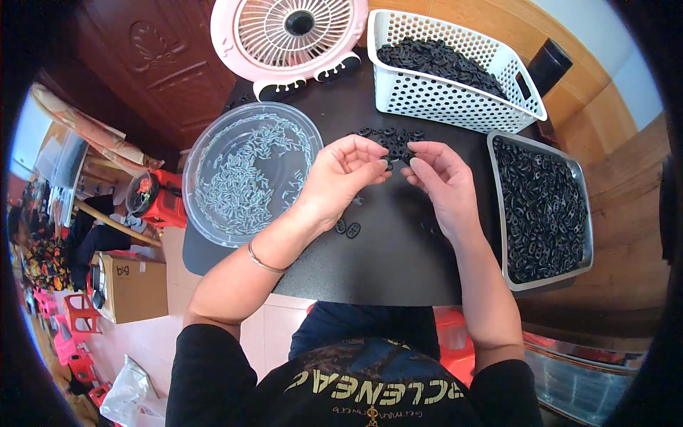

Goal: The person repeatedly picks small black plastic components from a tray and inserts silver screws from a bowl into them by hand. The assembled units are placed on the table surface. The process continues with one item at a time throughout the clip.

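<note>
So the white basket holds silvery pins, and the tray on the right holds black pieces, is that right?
Not quite: the head view shows black pieces in the white basket; the tray on the right does hold black pieces.

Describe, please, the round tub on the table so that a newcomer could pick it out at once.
Find the black table before the person. On its left side, just nearer than the pink fan, sits a clear round tub. It alone holds small pale bluish pins; the white basket and metal tray hold black pieces.
</note>
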A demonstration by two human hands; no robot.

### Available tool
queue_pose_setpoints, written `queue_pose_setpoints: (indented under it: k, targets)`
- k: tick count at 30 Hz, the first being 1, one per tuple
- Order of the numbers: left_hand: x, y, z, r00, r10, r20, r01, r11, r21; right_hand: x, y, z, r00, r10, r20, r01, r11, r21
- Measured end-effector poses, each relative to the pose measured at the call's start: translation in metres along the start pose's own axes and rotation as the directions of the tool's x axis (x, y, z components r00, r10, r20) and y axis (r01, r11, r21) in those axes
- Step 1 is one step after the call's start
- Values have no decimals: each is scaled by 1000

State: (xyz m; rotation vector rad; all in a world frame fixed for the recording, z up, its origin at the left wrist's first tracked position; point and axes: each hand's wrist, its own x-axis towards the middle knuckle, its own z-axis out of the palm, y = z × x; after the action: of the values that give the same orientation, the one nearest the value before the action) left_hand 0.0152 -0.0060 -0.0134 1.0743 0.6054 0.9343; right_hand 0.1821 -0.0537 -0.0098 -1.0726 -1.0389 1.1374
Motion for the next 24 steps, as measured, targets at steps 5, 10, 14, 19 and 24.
queue_pose_setpoints:
  k: [5,10,14,19,24]
  targets:
    - [0,0,2,1000,-8,4,8,1000,13,-1,4,1,1000,15,25,-18,994,110]
    - [0,-1,1,1000,9,11,-9,1000,10,-2,4,3,999,21,27,-25,989,144]
    - [0,-2,1,999,31,14,-31,999,18,-1,6,4,1000,1,16,-3,995,102]
    - [-2,0,3,999,53,4,-53,997,57,-2,5,4,1000,-18,12,18,999,40]
    - [-2,0,5,998,68,16,-69,996,60,-2,7,5,998,-51,27,51,999,14]
